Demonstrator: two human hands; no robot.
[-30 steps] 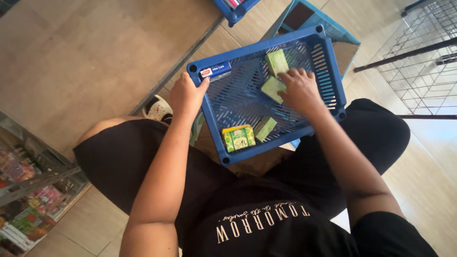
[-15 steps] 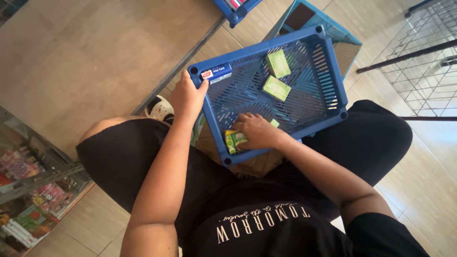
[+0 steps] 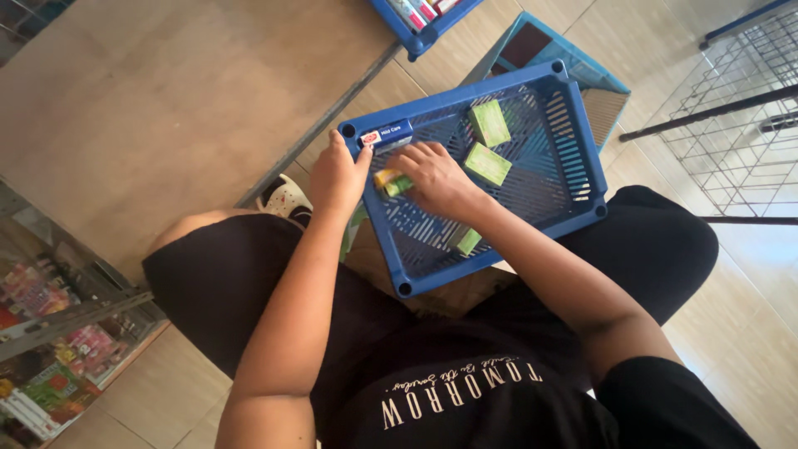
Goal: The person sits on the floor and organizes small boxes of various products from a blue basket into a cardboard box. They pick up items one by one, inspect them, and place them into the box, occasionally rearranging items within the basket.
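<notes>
A blue plastic tray (image 3: 573, 175) with a slotted bottom rests on my lap. My left hand (image 3: 337, 175) grips its left rim near the corner. Inside the tray, my right hand (image 3: 436, 179) is closed on a small yellow and green box (image 3: 391, 183) at the left wall. Two light green boxes (image 3: 489, 123) (image 3: 487, 164) lie flat toward the far side. A third green box (image 3: 467, 242) lies under my right forearm. A white and blue pack (image 3: 386, 135) sits at the tray's far left corner.
A second blue tray with packs (image 3: 420, 21) lies on the floor ahead. A teal stool (image 3: 540, 54) stands behind my tray. A wire rack (image 3: 731, 108) is on the right, and a shelf of colourful packets (image 3: 50, 357) on the left.
My right hand moved from the far green boxes to the near edge, took the yellow and green box, and carried it to the tray's left side. The left hand stayed on the rim.
</notes>
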